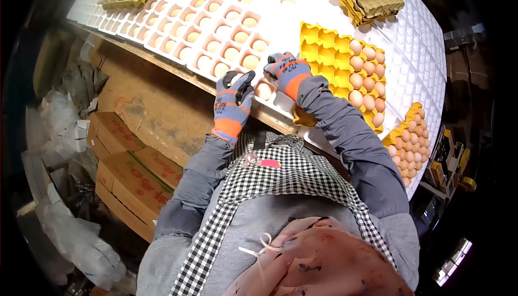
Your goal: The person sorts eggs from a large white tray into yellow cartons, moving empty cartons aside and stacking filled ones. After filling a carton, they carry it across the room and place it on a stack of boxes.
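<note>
Watching remotely, I see both hands closed around one egg at the counter's near edge: left hand beside it, right hand above, near the yellow tray.

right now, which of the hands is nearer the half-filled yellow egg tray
Right. The right hand lies just beside the half-filled yellow egg tray, at its empty end; the left hand is farther off, beyond the right hand.

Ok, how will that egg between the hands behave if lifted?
The egg is likely fragile, so a hard squeeze from the left hand or right hand could crack it. Being rounded, it would probably roll outside a white tray cup.
</note>
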Demonstrator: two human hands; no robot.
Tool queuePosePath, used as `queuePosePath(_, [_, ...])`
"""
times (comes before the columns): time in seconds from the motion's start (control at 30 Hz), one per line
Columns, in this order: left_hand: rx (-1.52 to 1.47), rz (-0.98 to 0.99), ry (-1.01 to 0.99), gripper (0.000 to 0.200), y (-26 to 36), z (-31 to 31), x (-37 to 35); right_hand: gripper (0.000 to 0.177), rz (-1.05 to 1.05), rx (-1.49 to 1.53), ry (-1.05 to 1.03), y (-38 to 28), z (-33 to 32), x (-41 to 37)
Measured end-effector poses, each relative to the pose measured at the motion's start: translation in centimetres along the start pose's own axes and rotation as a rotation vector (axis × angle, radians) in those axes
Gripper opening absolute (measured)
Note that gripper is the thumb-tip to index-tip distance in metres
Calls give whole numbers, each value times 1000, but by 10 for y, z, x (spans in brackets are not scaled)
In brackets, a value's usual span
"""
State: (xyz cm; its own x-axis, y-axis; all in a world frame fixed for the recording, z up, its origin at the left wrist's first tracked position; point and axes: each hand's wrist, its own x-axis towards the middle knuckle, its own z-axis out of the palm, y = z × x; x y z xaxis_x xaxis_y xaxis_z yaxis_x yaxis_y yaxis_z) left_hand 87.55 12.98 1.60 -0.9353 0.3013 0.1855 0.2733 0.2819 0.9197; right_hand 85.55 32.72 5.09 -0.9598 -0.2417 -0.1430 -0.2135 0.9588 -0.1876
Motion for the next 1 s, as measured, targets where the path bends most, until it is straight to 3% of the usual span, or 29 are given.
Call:
queuePosePath(0.03, [-355,-125,19,41,1,-7,7,34,71,-86,-160,-4,-5,14])
queuePosePath(0.07, [-219,-200,16,42,2,-17,16,26,61,-84,14,2,-2,18])
queuePosePath(0.1, [-55,41,148,50,4,-16,29,30,163,-18,32,3,-15,25])
queuePosePath(0.17, [25,40,143,56,-4,-4,65,38,10,-337,250,29,33,43])
queuePosePath(0.23, [-59,133,111,57,-15,20,109,47,-109,-401,138,22,9,39])
queuePosePath(0.3, [135,228,-34,51,-18,34,150,45,-59,-158,332,18,-22,9])
queuePosePath(0.37, [525,73,-341,38,-18,50,186,41,40,144,426,19,-40,-26])
queuePosePath(0.4, [457,88,-319,28,-15,54,198,39,47,244,437,13,-41,-44])
queuePosePath(0.43, [275,237,-156,26,-15,65,207,38,70,335,459,7,-43,-62])
queuePosePath(0.5, [-67,460,50,31,-26,100,236,38,113,623,265,-16,-50,-87])
queuePosePath(0.53, [12,453,-84,37,-53,121,255,38,177,631,222,-23,-50,-102])
queuePosePath(0.57, [558,494,-205,42,-80,134,263,38,222,645,177,-25,-50,-114])
queuePosePath(0.6, [848,295,-419,48,-70,135,259,40,190,465,325,-16,-47,-128])
queuePosePath(0.7, [524,582,-175,48,-24,137,235,46,589,462,505,31,-48,-170])
queuePosePath(0.73, [309,694,-238,49,21,134,211,46,574,203,415,45,-41,-175])
queuePosePath(0.8, [-58,568,-703,57,67,151,166,49,464,-376,173,59,-15,-180])
queuePosePath(0.83, [-17,641,-703,58,75,168,149,49,471,-371,185,71,-9,-184])
queuePosePath(0.87, [205,675,-693,57,83,181,139,50,429,-176,193,89,-6,-191])
queuePosePath(0.9, [176,667,-636,51,82,196,129,51,381,21,197,100,-4,-200])
queuePosePath(0.93, [240,624,-666,51,90,206,118,51,479,386,284,99,-28,-208])
queuePosePath(0.97, [304,583,-693,51,98,214,109,48,500,717,554,105,-28,-223])
queuePosePath(1.0, [443,682,-668,51,103,216,95,48,610,1232,761,114,-24,-236])
